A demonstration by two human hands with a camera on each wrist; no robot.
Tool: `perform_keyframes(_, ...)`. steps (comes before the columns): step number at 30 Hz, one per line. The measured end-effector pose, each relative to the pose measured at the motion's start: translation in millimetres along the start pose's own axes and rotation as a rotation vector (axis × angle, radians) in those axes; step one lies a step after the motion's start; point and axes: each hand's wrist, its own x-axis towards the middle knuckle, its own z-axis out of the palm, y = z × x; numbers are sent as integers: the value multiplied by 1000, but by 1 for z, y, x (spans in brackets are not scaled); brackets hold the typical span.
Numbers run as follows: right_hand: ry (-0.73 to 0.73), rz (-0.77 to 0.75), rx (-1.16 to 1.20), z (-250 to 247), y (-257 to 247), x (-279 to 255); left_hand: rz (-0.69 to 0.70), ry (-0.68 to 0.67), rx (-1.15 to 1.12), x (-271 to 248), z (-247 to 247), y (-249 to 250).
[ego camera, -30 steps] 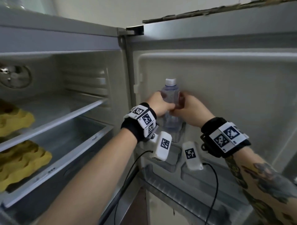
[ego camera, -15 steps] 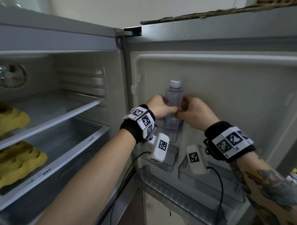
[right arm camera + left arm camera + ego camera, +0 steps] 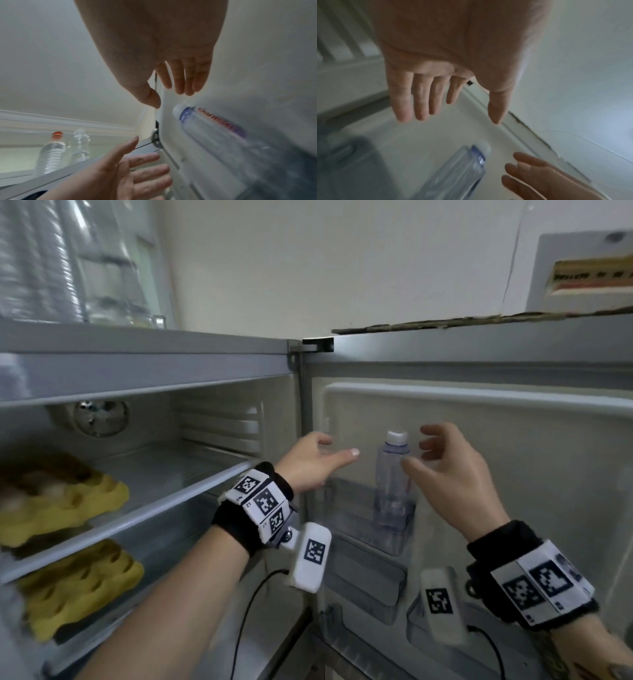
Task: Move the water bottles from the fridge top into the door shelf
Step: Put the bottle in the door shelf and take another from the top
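Observation:
A clear water bottle (image 3: pixel 392 481) with a white cap stands upright in the door shelf (image 3: pixel 356 518) of the open fridge door; it also shows as the bottle (image 3: pixel 460 174) and the bottle (image 3: pixel 211 134). My left hand (image 3: pixel 318 460) is open just left of it, fingers straight, touching nothing. My right hand (image 3: pixel 442 460) is open just right of it, fingers loosely bent, apart from the bottle. The left hand (image 3: pixel 447 94) and right hand (image 3: pixel 164 83) hold nothing. Two more bottles (image 3: pixel 51 152) stand on the fridge top, one with a red cap.
Yellow egg trays (image 3: pixel 58 501) lie on the fridge's inner shelves at left. More door bins (image 3: pixel 363 583) sit below the bottle's shelf. Clear bottles (image 3: pixel 41 261) show blurred on the fridge top at upper left. A white box (image 3: pixel 582 268) hangs on the wall at upper right.
Both hands have let go of the bottle and drawn apart to either side; it now stands alone in the door shelf. The head view has tilted upward.

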Motion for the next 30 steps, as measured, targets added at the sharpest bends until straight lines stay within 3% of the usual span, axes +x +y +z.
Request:
perform_keyframes(7,-43,-254,248,39,-103,12,187,360,102,-50,-82,46)
perform_keyframes(15,-250,-341,479,87,-243,59,160,730,180,-103,-202,104)
perform_keyframes(22,-412,-418,492,110,-336,89,-69,838,177,-118,-268,127)
perform_keyframes(26,-533,-386,434,131,-361,99,-177,797,152,-111,-283,123)
perform_keyframes(30,-546,-358,449,151,-365,106,-216,741,35,-100,-286,112)
